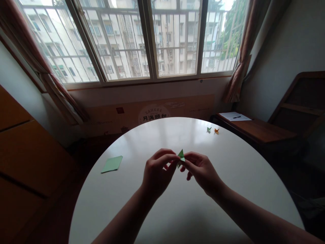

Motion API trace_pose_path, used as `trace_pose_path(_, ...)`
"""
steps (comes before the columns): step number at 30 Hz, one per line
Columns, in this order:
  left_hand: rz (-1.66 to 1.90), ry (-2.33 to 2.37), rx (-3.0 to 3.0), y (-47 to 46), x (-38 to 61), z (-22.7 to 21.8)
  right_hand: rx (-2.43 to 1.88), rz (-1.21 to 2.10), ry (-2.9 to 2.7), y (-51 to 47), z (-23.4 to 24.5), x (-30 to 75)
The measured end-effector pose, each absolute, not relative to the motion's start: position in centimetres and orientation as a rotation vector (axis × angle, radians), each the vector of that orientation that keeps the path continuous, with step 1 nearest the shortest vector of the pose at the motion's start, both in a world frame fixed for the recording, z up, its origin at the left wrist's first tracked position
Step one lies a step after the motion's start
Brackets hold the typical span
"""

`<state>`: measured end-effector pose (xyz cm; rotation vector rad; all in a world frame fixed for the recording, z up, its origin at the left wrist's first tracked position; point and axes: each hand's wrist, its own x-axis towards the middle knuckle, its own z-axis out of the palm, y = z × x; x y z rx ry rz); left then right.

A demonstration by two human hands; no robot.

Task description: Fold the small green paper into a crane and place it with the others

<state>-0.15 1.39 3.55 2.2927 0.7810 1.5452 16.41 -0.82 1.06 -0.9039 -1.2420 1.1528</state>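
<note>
Over the middle of a round white table (157, 210), both my hands pinch a small folded green paper piece (181, 155) with a pointed tip sticking up. My left hand (158, 171) grips it from the left with thumb and fingertips closed. My right hand (200, 171) holds its right side, fingers curled. Most of the paper is hidden between my fingers.
A flat green paper sheet (112, 164) lies at the table's left. Two tiny folded figures, one green (208, 129) and one orange (216, 130), sit at the far right. A wooden side table (256, 128) with a white paper and pen (235, 117) stands beyond, under a barred window.
</note>
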Motion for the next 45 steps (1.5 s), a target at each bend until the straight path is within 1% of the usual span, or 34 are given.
trace_pose_path(5,1.416,0.87,2.08,1.5,0.1,3.7,-0.906,1.126,-1.236,-0.7,0.8,16.6)
trace_pose_path(12,1.322,0.9,1.876,1.0,0.3,4.0,-0.88,1.091,-1.219,-0.7,1.0,16.7)
trace_pose_path(14,1.283,0.867,1.814,0.9,0.3,4.2,-0.867,1.123,-1.199,-0.8,1.3,16.8)
trace_pose_path(19,1.172,0.768,1.676,1.3,0.1,4.4,-0.836,1.322,-1.126,-0.9,1.9,17.2)
trace_pose_path(23,1.135,0.729,1.614,1.6,0.1,4.4,-0.824,1.375,-1.114,-0.9,1.8,17.3)
trace_pose_path(30,1.122,0.755,1.441,1.5,0.2,4.0,-0.81,1.289,-1.194,-0.8,1.2,17.3)
trace_pose_path(38,0.914,0.819,1.276,1.8,0.2,4.3,-0.843,1.103,-1.326,-0.8,1.2,17.7)
trace_pose_path(45,0.928,0.859,1.237,1.8,0.3,4.2,-0.853,1.13,-1.365,-0.9,1.5,18.0)
